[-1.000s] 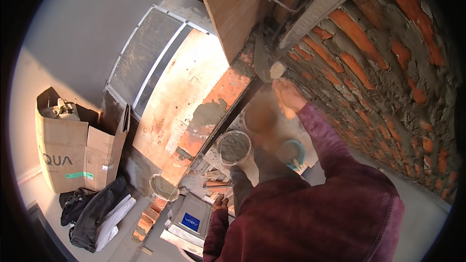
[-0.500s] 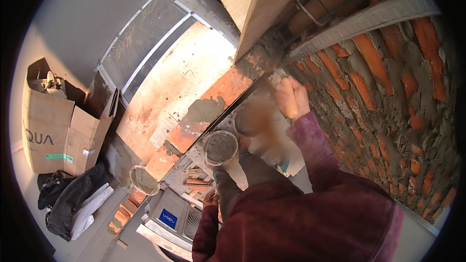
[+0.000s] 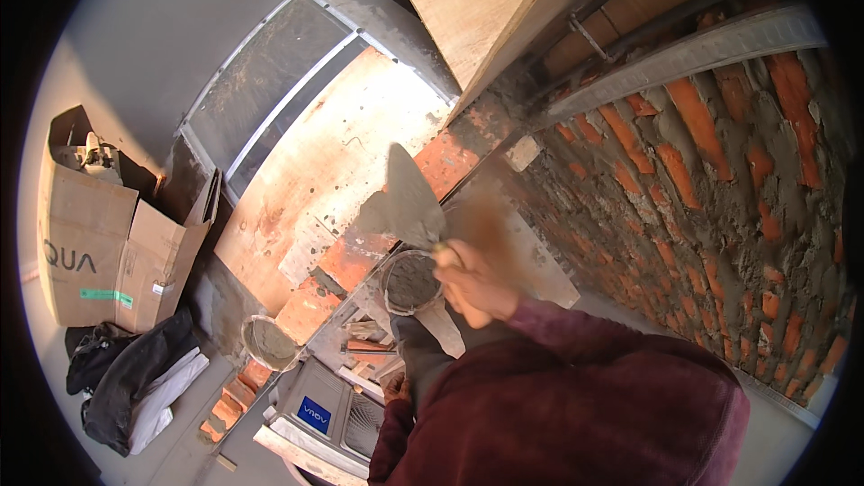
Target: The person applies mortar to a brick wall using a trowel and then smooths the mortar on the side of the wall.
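Note:
My right hand (image 3: pixel 472 281) is closed around the wooden handle of a trowel (image 3: pixel 412 200). The broad, mortar-smeared blade points up and to the left, above the brick ledge (image 3: pixel 445 160). Under the blade's left side grey mortar (image 3: pixel 371 214) shows on the ledge. Just left of my right hand stands a round bucket of wet mortar (image 3: pixel 412 283). My left hand (image 3: pixel 396 387) hangs low beside my leg, near the grey plastic case (image 3: pixel 340 409); it is small and shadowed, so its fingers cannot be made out.
A rough brick wall (image 3: pixel 693 189) with mortar-smeared joints rises on the right. Past the ledge lies a plywood board (image 3: pixel 306 189) by a framed window (image 3: pixel 265 72). Another mortar bucket (image 3: pixel 270 342), loose bricks (image 3: pixel 236 400) and a cardboard box (image 3: pixel 117 225) are at the left.
My right hand has swung from beside the wall down and left to the mortar bucket. The trowel blade now shows over the ledge. My left hand has barely moved.

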The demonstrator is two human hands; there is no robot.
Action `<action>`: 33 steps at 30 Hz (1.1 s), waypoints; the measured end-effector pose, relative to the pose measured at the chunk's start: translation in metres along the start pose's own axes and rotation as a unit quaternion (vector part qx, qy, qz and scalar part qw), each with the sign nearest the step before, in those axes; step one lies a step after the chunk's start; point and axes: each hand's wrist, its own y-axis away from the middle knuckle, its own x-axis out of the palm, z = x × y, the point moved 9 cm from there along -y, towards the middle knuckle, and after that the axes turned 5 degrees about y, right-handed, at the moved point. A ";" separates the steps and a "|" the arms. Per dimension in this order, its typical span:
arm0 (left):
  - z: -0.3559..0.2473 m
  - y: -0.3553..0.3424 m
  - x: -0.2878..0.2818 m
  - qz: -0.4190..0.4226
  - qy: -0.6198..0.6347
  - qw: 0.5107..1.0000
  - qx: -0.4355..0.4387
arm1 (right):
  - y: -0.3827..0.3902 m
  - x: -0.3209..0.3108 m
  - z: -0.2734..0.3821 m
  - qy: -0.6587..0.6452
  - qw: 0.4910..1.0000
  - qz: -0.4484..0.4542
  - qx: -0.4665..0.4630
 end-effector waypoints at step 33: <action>0.032 -0.127 0.024 -0.013 -0.274 0.961 0.038 | -0.344 -0.081 0.218 0.971 0.207 -0.030 0.114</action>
